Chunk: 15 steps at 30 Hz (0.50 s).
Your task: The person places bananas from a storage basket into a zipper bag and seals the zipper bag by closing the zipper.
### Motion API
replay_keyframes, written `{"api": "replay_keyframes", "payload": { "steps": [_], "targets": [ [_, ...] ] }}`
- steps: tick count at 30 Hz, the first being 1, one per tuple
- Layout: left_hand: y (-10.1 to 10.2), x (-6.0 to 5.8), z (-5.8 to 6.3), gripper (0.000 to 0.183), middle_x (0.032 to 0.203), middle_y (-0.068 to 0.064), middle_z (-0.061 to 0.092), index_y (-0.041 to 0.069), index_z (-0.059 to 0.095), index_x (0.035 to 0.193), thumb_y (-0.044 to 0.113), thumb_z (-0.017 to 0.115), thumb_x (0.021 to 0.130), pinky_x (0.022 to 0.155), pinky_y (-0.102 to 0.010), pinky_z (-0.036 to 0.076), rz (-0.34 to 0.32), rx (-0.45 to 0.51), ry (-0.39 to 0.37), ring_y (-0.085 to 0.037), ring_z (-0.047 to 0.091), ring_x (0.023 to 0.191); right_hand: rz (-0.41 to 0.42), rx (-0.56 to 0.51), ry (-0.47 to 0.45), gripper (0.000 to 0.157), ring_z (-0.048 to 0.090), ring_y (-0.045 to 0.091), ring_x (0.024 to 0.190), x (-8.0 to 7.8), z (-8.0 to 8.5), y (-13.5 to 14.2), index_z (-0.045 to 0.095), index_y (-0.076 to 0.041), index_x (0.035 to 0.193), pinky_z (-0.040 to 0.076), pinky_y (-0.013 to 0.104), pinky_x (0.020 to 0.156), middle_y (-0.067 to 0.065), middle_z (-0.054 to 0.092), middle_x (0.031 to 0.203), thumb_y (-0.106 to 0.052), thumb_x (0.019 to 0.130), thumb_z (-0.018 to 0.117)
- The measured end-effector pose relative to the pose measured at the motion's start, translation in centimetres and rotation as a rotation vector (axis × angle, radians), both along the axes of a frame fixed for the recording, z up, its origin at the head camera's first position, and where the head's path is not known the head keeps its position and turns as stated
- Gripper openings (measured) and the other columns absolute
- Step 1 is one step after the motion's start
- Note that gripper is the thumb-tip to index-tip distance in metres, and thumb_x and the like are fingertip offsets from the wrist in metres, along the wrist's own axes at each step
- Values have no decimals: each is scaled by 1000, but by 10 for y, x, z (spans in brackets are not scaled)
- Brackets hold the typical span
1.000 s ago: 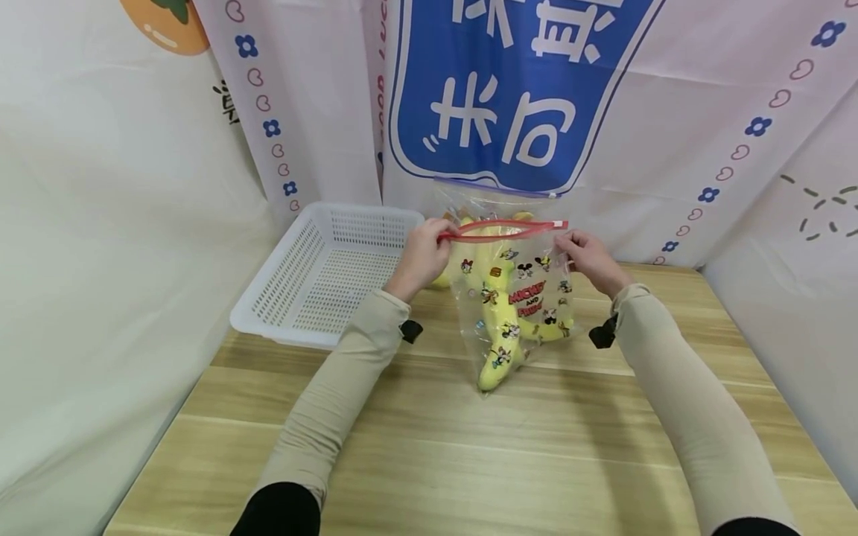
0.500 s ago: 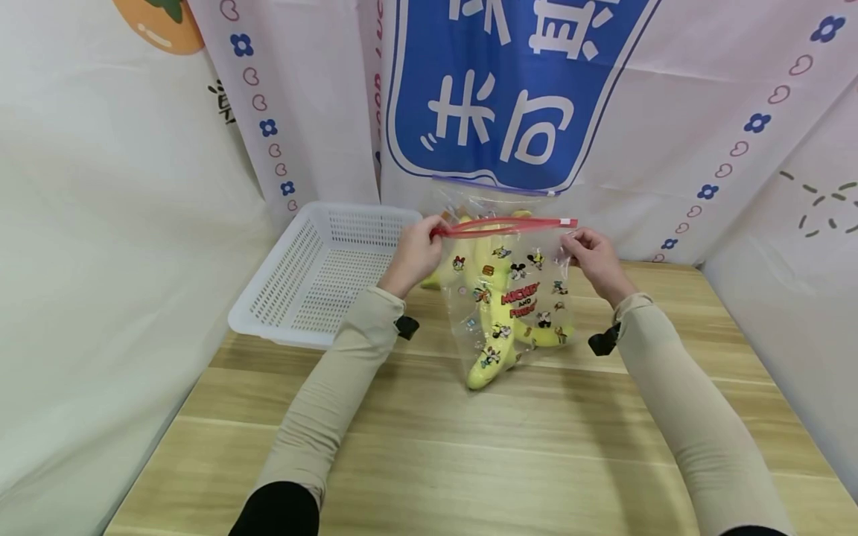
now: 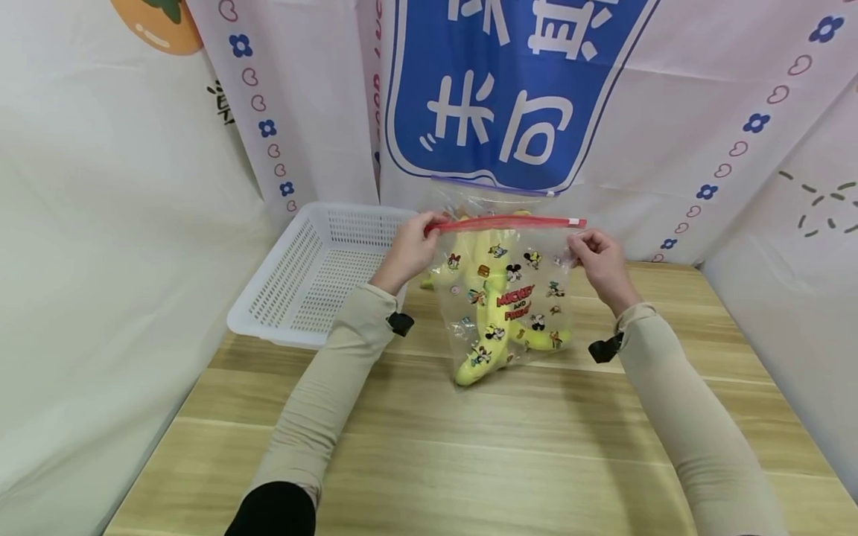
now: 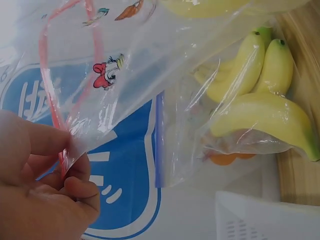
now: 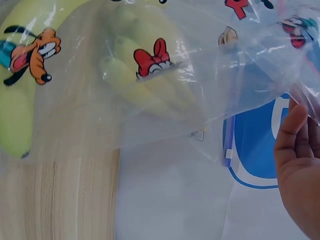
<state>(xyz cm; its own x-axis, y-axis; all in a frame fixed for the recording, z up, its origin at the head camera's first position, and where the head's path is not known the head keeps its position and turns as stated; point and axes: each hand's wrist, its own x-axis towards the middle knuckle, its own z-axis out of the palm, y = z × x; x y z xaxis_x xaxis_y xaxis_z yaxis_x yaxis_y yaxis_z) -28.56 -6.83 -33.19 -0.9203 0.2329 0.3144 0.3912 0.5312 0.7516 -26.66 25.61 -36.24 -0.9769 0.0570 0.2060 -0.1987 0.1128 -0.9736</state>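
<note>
A clear zip bag (image 3: 449, 316) with cartoon prints and a red zip strip (image 3: 503, 222) hangs between both hands above the table. Inside it are yellow bananas (image 3: 494, 327). My left hand (image 3: 410, 249) pinches the strip's left end between thumb and fingers; in the left wrist view the strip's two red edges stand apart. My right hand (image 3: 602, 266) pinches the bag's right edge, just below the white slider (image 3: 575, 222); the right wrist view shows its fingertips partly covered by plastic. Behind stands another clear bag with a purple zip strip (image 4: 159, 140), holding more bananas (image 4: 260, 117).
A white perforated plastic basket (image 3: 268, 313) sits left of the bags, close to my left forearm. The wooden table (image 3: 429, 454) meets a printed cloth backdrop (image 3: 657, 149) at the back.
My hands have spread apart, left hand leftward and right hand slightly rightward. The red strip has stretched straighter and its edges lie closer together in the head view. The bag's bottom has swung left.
</note>
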Motion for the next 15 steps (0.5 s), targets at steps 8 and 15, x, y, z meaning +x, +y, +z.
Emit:
{"api": "replay_keyframes", "payload": {
  "steps": [8, 15],
  "targets": [
    [-10, 0, 6, 25, 110, -12, 62, 2, 61, 118, 2, 48, 97, 66, -27, 47, -1, -18, -51, -20, 55, 83, -19, 22, 13, 14, 54, 9, 67, 10, 3, 6, 61, -6, 86, 50, 18, 61, 1, 59, 79, -19, 92, 62],
    [-10, 0, 10, 24, 103, -9, 62, 6, 64, 111, 3, 46, 96, 56, -27, 43, 21, -53, -62, -20, 51, 70, -19, 31, 38, 17, 54, 9, 66, 15, 6, 7, 61, -4, 87, 50, 18, 60, 1, 59, 78, -20, 92, 63]
  ]
}}
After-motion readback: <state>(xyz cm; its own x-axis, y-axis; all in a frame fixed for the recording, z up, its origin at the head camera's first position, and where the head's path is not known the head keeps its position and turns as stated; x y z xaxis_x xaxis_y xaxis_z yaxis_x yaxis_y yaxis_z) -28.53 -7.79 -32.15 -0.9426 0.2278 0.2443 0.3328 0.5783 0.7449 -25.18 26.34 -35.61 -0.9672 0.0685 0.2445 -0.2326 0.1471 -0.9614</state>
